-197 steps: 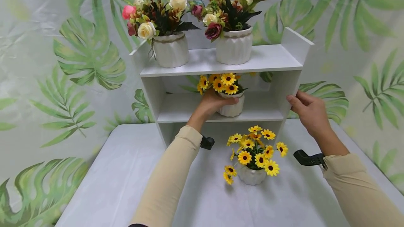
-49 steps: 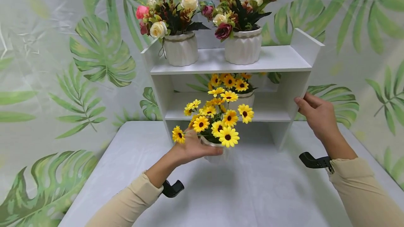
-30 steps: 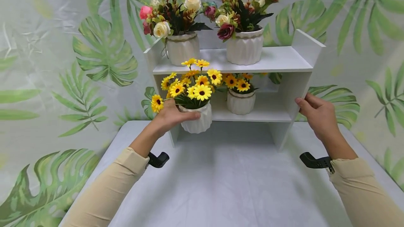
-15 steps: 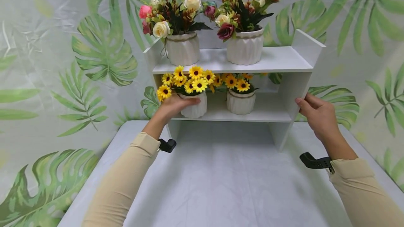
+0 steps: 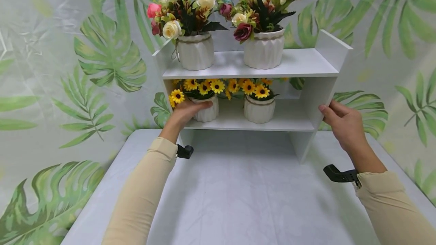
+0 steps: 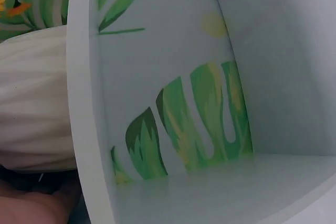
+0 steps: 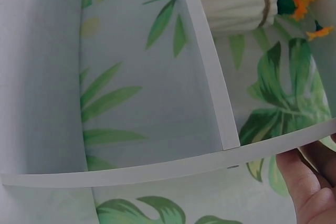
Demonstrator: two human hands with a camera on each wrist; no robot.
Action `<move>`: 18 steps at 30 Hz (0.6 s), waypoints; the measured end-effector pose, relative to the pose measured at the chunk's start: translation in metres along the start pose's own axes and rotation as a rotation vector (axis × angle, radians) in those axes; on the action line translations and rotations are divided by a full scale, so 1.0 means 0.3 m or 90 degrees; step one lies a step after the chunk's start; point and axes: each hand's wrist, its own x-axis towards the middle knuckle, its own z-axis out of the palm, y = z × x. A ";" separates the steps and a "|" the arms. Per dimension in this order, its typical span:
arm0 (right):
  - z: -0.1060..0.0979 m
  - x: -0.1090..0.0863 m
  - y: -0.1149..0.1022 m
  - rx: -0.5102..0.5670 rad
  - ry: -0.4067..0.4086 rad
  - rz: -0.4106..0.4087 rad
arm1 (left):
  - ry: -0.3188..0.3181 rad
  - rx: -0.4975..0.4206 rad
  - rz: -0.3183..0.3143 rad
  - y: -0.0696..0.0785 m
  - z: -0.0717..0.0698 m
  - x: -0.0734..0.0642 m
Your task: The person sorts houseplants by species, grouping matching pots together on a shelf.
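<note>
My left hand (image 5: 187, 110) grips a white fluted pot of yellow daisy-like flowers (image 5: 207, 110) at the left of the white shelf unit's (image 5: 259, 125) middle tier. The thumb lies across the pot's front; the other fingers are hidden behind it. In the left wrist view the pot (image 6: 34, 100) shows beside the shelf board. A second pot of yellow flowers (image 5: 259, 109) stands to its right on the same tier. My right hand (image 5: 344, 124) holds the front edge of the unit's right side panel, thumb in front; the right wrist view shows its fingers (image 7: 302, 179) at that edge.
Two white pots of mixed roses, one left (image 5: 195, 52) and one right (image 5: 263, 50), stand on the top tier between raised end panels (image 5: 334, 50). The unit stands on a table with a pale cloth (image 5: 238, 192). A leaf-patterned backdrop (image 5: 112, 52) hangs behind.
My left hand let go of one flower pot on the middle tier, lifted the other off the table and set it back at the tier's left. My right hand keeps holding the side panel.
</note>
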 end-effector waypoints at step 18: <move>0.002 -0.004 -0.002 -0.016 0.006 0.011 | 0.045 -0.089 0.016 -0.017 0.025 -0.008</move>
